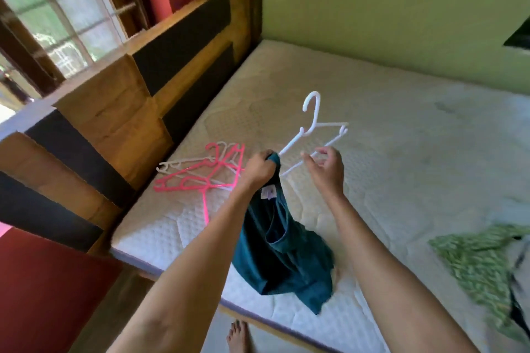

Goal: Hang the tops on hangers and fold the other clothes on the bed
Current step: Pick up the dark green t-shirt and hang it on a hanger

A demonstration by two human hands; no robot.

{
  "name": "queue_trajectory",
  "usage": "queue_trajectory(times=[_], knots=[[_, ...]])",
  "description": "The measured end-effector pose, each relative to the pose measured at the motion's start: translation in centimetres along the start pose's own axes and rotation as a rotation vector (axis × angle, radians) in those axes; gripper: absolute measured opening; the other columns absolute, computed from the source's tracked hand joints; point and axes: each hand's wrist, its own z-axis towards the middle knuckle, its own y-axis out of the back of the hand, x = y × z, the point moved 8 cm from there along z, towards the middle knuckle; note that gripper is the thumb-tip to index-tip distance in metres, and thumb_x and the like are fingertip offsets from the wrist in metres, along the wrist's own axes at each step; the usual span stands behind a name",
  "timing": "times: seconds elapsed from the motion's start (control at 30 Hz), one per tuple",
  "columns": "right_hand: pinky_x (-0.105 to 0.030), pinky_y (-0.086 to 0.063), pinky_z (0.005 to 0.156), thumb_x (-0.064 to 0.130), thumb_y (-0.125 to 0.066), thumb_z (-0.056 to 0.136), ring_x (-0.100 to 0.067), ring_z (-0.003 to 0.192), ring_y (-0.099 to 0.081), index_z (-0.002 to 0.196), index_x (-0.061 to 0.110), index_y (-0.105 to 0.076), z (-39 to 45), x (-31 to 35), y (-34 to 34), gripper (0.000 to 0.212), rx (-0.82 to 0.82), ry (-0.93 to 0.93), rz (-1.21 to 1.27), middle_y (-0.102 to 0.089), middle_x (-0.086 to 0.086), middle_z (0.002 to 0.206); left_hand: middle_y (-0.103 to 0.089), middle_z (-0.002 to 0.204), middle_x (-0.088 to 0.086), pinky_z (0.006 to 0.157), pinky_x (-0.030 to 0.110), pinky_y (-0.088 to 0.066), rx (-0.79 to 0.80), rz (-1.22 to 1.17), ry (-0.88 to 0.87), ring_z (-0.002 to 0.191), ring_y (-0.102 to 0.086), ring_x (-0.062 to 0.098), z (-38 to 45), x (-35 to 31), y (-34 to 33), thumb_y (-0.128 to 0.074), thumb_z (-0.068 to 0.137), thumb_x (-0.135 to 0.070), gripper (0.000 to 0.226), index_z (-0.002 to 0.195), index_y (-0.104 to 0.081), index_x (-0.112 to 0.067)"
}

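Bedroom, head view, one entry. Bare white quilted mattress (401, 152) fills the frame, set against a wooden headboard (114, 112) with dark panels on its left side and a green wall (387, 8) along its far side; a barred window (51, 23) and red wall show beyond the headboard.

Item one: my left hand (259, 169), fingers curled and clamped on the neck end of a teal top (284, 261). I see the garment hanging from that fist with its lower part bunched on the mattress near the near edge.

Item two: my right hand (327, 169), fingertips pinched on the lower bar of a white hanger (314, 135), held up in the air, hook uppermost, one arm of it just beside the teal fabric at my left hand.

Item three: a loose pile of pink and white hangers (206, 172) lying on the mattress close to the headboard edge, left of my left hand.

Item four: a green patterned garment (476, 261) spread at the right near corner, partly blurred.

Item five: one bare foot (238, 335) on the floor below the near edge.
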Motion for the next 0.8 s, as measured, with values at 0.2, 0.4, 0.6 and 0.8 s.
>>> queue_trajectory(times=[0.2, 0.4, 0.6, 0.8], knots=[[-0.042, -0.039, 0.097, 0.07, -0.069, 0.06, -0.027, 0.104, -0.057, 0.112, 0.009, -0.055, 2.6, 5.5, 12.8, 0.081, -0.19, 0.195, -0.359, -0.062, -0.006, 0.106, -0.058, 0.065, 0.006, 0.064, 0.024, -0.043, 0.205, 0.044, -0.213, 0.06, -0.053, 0.014, -0.4, -9.3, -2.4, -0.044, 0.086, -0.001, 0.023, 0.071, -0.061, -0.005], [-0.028, -0.041, 0.06, 0.068, -0.068, 0.066, -0.018, 0.064, -0.058, 0.062, 0.015, -0.051, 2.1, 4.6, 18.2, 0.056, -0.107, 0.113, -0.299, -0.065, -0.002, 0.064, -0.068, 0.089, 0.015, 0.08, 0.037, -0.05, -0.065, 0.076, -0.243, 0.088, -0.063, 0.029, 0.6, -14.1, -0.9, -0.037, 0.067, -0.01, 0.036, 0.088, -0.066, -0.004], [-0.027, -0.037, 0.059, 0.07, -0.062, 0.07, -0.03, 0.08, -0.063, 0.079, 0.009, -0.063, -0.4, 2.3, 22.2, 0.061, -0.456, -0.023, -0.265, -0.066, -0.007, 0.081, -0.058, 0.122, 0.015, 0.09, 0.034, -0.044, -0.519, -0.028, -0.003, 0.113, -0.053, 0.031, 1.1, -15.1, 3.7, -0.04, 0.089, -0.001, 0.035, 0.12, -0.055, -0.007], [-0.026, -0.035, 0.055, 0.066, -0.063, 0.072, -0.033, 0.073, -0.063, 0.067, 0.008, -0.061, -1.4, 2.8, 23.2, 0.059, -0.574, 0.077, -0.178, -0.065, -0.01, 0.07, -0.056, 0.122, 0.014, 0.093, 0.037, -0.047, -0.512, 0.005, 0.115, 0.113, -0.054, 0.031, 1.8, -14.6, 5.5, -0.049, 0.089, -0.01, 0.029, 0.118, -0.052, -0.007]])
